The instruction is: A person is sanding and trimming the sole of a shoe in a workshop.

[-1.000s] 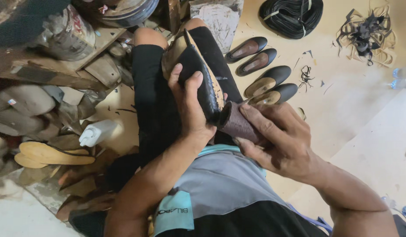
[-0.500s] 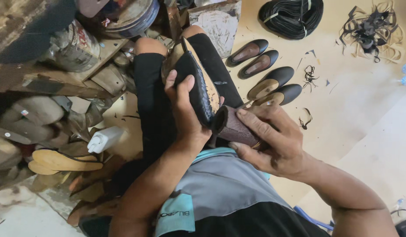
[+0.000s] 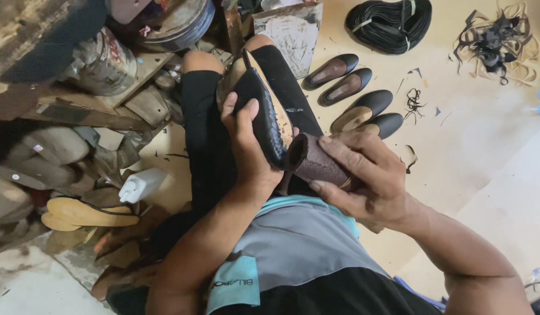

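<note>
A black shoe (image 3: 264, 114) lies sole-up on the seated person's lap, toe pointing away along the black-trousered legs. The floor (image 3: 474, 163) is pale tan board, littered with dark scraps. Four black flat shoes (image 3: 354, 93) sit on it just right of the legs; a black coil (image 3: 389, 23) and a tangle of strips (image 3: 497, 44) lie toward its far edge. A white bottle (image 3: 142, 185) and tan insoles (image 3: 86, 213) lie left. The left hand (image 3: 249, 143) grips the shoe's side, thumb raised. The right hand (image 3: 363, 178) is closed around a brown rolled abrasive sheet (image 3: 316, 163) touching the shoe's heel.
</note>
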